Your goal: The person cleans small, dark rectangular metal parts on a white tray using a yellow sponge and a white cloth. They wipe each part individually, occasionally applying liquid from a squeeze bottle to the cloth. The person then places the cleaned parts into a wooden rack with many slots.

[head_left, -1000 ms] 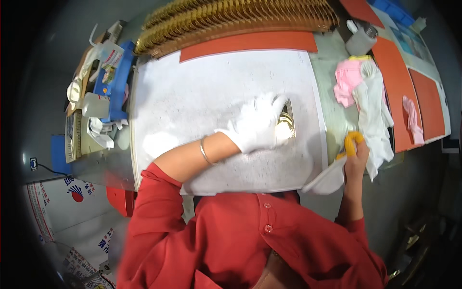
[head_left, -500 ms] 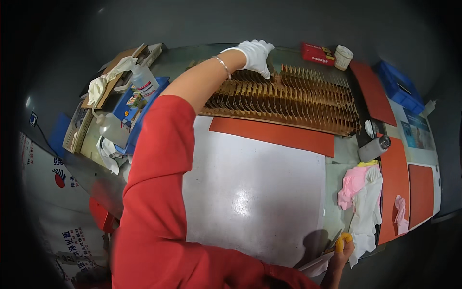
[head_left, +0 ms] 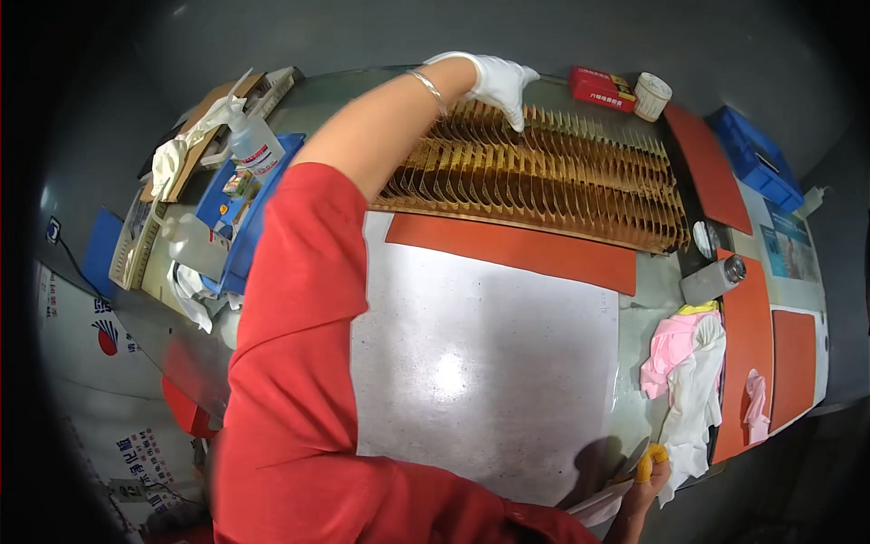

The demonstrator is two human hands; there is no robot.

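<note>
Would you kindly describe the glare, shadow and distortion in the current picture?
Head view: bright glare on the white sheet; a dark shadow at its lower right, beside the right hand; picture corners black, the table's right edge curving.

The sheet (head_left: 480, 372) lies at the centre of the table (head_left: 637, 399). A strip (head_left: 507, 255) lies along its far edge; the rack (head_left: 535, 181) is beyond the strip. The left hand (head_left: 500, 88) is at the rack's far side. The box (head_left: 598, 89), left of the jar (head_left: 652, 96), sits beyond the rack's right part. The tray (head_left: 246, 240) is left of the sheet. Right of the sheet are the cloths (head_left: 696, 363), with the flask (head_left: 711, 282) farther back. The right hand (head_left: 651, 480) is at the near right, beside the cloths.
</note>
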